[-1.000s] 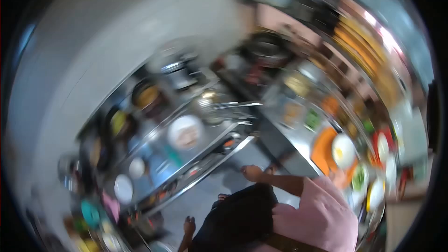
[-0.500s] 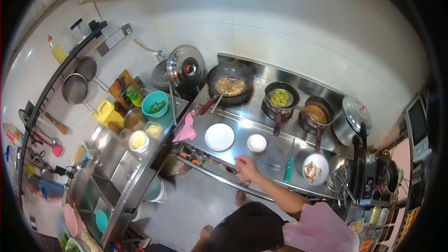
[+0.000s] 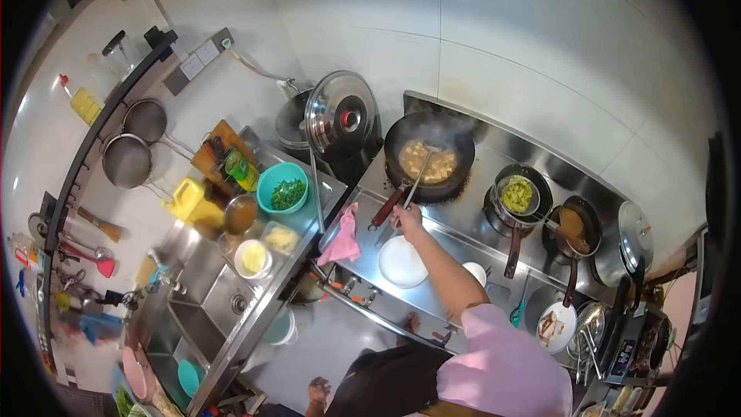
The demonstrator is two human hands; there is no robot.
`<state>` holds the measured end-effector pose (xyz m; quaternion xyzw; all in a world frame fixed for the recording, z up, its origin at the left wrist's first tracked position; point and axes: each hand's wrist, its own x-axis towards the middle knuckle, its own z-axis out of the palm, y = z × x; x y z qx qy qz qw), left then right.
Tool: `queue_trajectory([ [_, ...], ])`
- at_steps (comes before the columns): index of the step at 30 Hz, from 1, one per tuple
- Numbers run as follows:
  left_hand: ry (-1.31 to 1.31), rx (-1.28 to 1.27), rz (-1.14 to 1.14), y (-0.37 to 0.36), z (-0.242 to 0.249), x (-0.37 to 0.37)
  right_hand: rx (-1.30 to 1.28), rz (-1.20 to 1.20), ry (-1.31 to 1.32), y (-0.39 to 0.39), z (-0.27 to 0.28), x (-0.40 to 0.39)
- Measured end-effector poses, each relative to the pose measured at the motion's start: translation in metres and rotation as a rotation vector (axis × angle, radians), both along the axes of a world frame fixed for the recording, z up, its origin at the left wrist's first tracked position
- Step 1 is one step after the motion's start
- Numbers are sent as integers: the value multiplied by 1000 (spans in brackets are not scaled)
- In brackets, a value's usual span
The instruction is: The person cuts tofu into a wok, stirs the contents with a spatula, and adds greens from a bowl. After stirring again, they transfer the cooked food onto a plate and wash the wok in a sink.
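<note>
My right hand (image 3: 407, 218) is closed on the metal handle of a ladle (image 3: 419, 177), whose head rests among pale cubes in brown sauce (image 3: 432, 164) in a steaming black wok (image 3: 394, 135). The wok's red-brown handle (image 3: 386, 210) lies just left of that hand. Below my right forearm is a white plate (image 3: 401, 262). My left hand (image 3: 318, 390) hangs low near the bottom edge, away from the counter, with its fingers curled; whether it holds anything is too small to tell.
To the right stand a pan with green food (image 3: 517, 194), a pan of brown sauce (image 3: 573, 228) and a lidded pot (image 3: 634, 235). A pink cloth (image 3: 341, 238) lies left of the plate. Further left are a teal bowl (image 3: 284, 188) and a sink (image 3: 208, 301).
My right hand has moved up and left from the counter's front edge and taken hold of the ladle. The camera view has shifted, so the stove appears further right.
</note>
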<state>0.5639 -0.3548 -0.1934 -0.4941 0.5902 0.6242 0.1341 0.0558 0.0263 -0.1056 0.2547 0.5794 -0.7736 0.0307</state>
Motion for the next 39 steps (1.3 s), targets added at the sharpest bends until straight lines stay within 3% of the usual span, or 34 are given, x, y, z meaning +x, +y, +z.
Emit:
queue_trajectory([
  [3,53,-97,-85,-5,3,-53,240,-74,-147,22,5,-7],
  [5,92,-139,-273,-5,3,-85,485,-106,-82,72,-31,-9],
  [6,117,-154,-366,-1,-1,-104,671,-170,17,93,-21,7],
  [9,337,-158,-609,5,-16,-171,1044,242,-61,148,120,56],
  [11,526,-219,-752,13,-26,-227,1160,421,-91,173,175,73],
  [13,510,-105,-855,38,39,-300,1221,491,-135,169,223,84],
  [15,361,32,-973,46,46,-352,1277,558,-233,147,268,89],
  [16,420,-123,-1184,50,42,-365,1360,633,-234,141,278,86],
  [18,550,-459,-1607,56,25,-390,1383,635,-272,119,282,81],
  [21,1020,-411,-1849,69,-62,-383,1430,674,-312,104,263,69],
  [22,924,-463,-1809,76,-38,-382,1519,647,-258,96,247,65],
  [23,917,-478,-1880,79,-35,-382,1489,691,-304,81,250,58],
  [24,912,-501,-1945,79,-39,-383,1567,675,-280,91,219,53],
  [26,874,-524,-2084,83,-41,-384,1569,625,-318,78,211,42],
  [29,788,-477,-2051,82,-35,-382,1562,562,-319,63,198,28],
  [34,749,-450,-2312,83,-43,-392,1478,455,-297,61,172,8],
  [36,761,-465,-2380,85,-50,-392,1304,355,-327,64,181,4],
  [39,788,-439,-2129,86,-38,-388,830,210,-417,76,221,-3],
])
